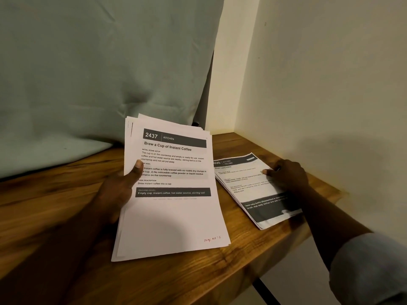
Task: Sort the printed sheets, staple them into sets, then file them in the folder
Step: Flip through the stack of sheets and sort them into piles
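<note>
Nearest, my left grip point(119, 188) clamps the stack point(174, 216), thumb on its top sheet, over the worktop point(66, 216). Farther right, my right grip point(286, 175) rests on a flat pile point(248, 190); whether it pinches, I cannot tell. Sorting seems unfinished; stapling and filing remain.

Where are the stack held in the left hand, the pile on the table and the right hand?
held stack point(174, 219): head view, blank lower part of top sheet.
table pile point(246, 187): head view, middle of top sheet.
right hand point(288, 175): head view, back of hand.
</note>
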